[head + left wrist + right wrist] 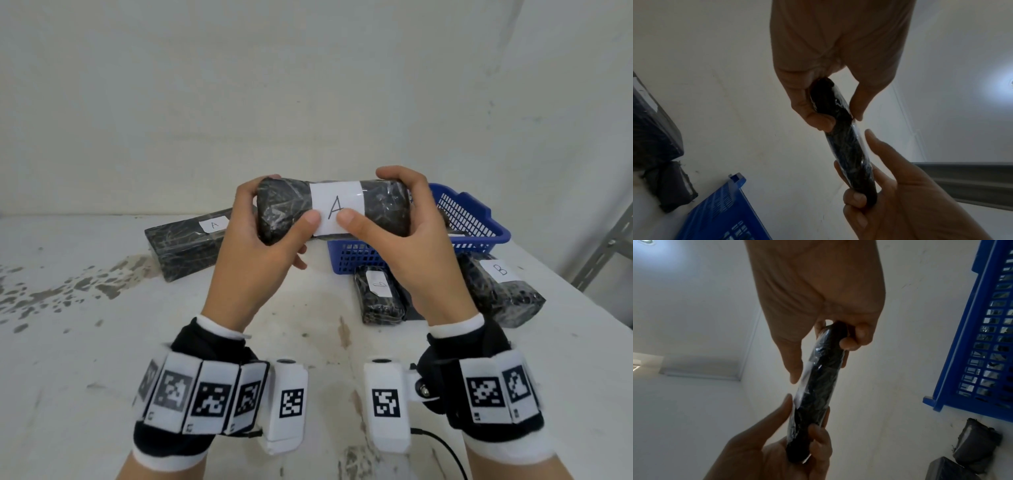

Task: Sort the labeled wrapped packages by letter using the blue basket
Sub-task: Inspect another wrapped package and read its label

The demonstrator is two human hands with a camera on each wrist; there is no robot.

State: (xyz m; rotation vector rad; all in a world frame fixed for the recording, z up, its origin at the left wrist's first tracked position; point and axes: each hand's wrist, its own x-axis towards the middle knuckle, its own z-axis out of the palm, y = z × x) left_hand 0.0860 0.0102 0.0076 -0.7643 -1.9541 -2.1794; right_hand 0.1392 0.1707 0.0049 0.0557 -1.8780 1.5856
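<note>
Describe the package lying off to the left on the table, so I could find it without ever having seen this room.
Start at the blue basket on the white table, then look left past the two hands holding up a rounded package. There, alone by the wall, lies a long dark wrapped package with a small white label reading A. Unlike the B-labelled package beside the basket, it is box-shaped, straight-edged and the longest one.

Glossy crinkled plastic film wraps the dark package (383, 205), its label (337, 205) matt paper; the basket (479, 219) is perforated plastic.
</note>
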